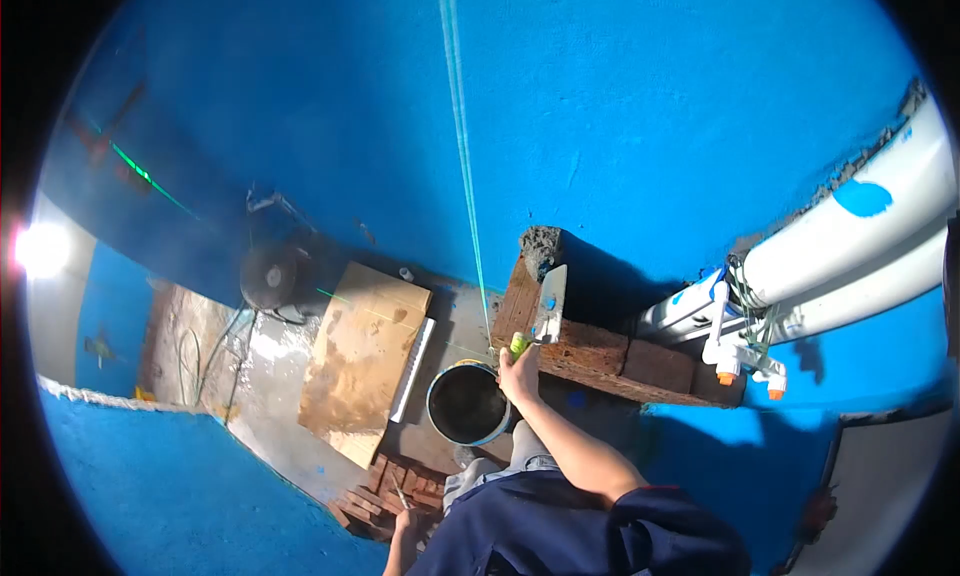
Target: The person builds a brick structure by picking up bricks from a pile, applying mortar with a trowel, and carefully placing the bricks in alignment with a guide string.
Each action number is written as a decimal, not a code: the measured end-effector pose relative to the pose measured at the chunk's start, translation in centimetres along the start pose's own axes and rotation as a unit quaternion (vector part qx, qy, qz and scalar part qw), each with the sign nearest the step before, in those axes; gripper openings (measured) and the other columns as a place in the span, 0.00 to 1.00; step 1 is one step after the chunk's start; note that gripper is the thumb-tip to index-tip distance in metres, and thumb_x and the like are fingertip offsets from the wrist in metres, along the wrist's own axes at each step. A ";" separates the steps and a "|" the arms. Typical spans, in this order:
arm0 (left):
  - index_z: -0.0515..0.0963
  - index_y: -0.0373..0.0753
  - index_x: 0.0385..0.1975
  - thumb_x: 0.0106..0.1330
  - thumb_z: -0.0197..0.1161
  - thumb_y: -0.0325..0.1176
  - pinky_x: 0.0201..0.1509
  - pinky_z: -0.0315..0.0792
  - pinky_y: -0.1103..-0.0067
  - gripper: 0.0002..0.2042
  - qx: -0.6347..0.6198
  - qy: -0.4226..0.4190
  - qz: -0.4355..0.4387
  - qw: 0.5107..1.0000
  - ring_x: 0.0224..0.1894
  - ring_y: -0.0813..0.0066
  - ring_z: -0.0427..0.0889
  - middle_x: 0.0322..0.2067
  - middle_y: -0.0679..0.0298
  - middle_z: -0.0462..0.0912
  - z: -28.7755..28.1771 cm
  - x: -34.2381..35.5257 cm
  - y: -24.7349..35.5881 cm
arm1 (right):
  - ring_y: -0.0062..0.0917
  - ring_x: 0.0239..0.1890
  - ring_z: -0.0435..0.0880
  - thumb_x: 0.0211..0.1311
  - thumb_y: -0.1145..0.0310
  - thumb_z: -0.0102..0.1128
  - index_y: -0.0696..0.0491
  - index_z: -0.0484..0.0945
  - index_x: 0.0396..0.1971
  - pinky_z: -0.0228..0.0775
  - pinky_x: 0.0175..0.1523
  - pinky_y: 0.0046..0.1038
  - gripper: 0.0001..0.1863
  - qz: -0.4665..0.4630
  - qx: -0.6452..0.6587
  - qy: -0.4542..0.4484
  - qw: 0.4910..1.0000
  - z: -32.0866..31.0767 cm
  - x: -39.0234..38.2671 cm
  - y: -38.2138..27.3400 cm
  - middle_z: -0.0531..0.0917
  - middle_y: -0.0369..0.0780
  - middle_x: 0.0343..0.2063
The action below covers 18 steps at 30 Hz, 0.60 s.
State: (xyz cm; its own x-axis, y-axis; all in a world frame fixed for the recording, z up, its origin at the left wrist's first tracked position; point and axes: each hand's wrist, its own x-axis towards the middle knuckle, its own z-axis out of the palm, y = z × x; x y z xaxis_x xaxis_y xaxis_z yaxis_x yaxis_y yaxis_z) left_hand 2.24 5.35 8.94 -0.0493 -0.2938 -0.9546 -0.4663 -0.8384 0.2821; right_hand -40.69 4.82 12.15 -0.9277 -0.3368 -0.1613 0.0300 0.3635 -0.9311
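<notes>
Brickwork (657,363) bars the right; bucket (437,432) and cardboard (360,356) have open air above.

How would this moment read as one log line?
Right hand: holds green-handled trowel at brick wall | Left hand: holds thin object near brick pile | Bucket: beside brick wall

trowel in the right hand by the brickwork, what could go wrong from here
The trowel is close to the rough grey mortar at the end of the brickwork, so a bump might knock some loose. The open bucket stands close to the person's legs, near the right hand; a careless step could tip it. The piled bricks could trip a foot.
</notes>
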 end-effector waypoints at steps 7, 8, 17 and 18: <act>0.75 0.33 0.13 0.51 0.61 0.31 0.20 0.70 0.74 0.10 -0.040 0.000 0.014 0.999 0.16 0.66 0.76 0.15 0.57 0.77 -3.7 4.7 -7.6 | 0.28 0.20 0.79 0.59 0.65 0.60 0.55 0.65 0.43 0.70 0.26 0.29 0.17 0.066 0.040 -0.109 0.991 -7.1 -8.6 -2.0 0.77 0.41 0.22; 0.76 0.33 0.12 0.51 0.60 0.33 0.21 0.69 0.74 0.11 0.059 0.014 0.103 0.993 0.17 0.67 0.77 0.15 0.57 0.78 -5.6 7.1 -10.0 | 0.34 0.25 0.80 0.57 0.65 0.61 0.56 0.66 0.43 0.71 0.30 0.32 0.18 -0.004 -0.048 -0.108 0.993 -7.9 -10.0 -0.7 0.78 0.44 0.25; 0.79 0.29 0.20 0.53 0.56 0.31 0.26 0.74 0.74 0.10 0.023 0.116 -0.047 0.992 0.23 0.67 0.81 0.19 0.56 0.81 -3.1 2.7 -17.5 | 0.50 0.42 0.78 0.50 0.65 0.55 0.54 0.67 0.43 0.69 0.45 0.50 0.19 -0.027 -0.510 -0.391 0.766 0.8 -9.5 13.6 0.79 0.52 0.40; 0.79 0.31 0.19 0.51 0.57 0.31 0.25 0.72 0.74 0.09 0.035 0.123 -0.013 0.992 0.21 0.69 0.80 0.19 0.58 0.81 -4.3 2.2 -22.9 | 0.51 0.39 0.79 0.50 0.65 0.55 0.54 0.67 0.43 0.70 0.45 0.49 0.19 -0.044 -0.523 -0.439 0.729 4.3 -8.5 15.2 0.79 0.53 0.39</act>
State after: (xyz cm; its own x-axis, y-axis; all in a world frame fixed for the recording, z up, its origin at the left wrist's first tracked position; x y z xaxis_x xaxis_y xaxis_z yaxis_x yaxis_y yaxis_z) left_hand 16.63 21.94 0.79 0.1759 -0.3826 -0.9070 -0.5254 -0.8157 0.2422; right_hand -30.74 9.52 -2.02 -0.2985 -0.6573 -0.6920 -0.7420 0.6158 -0.2648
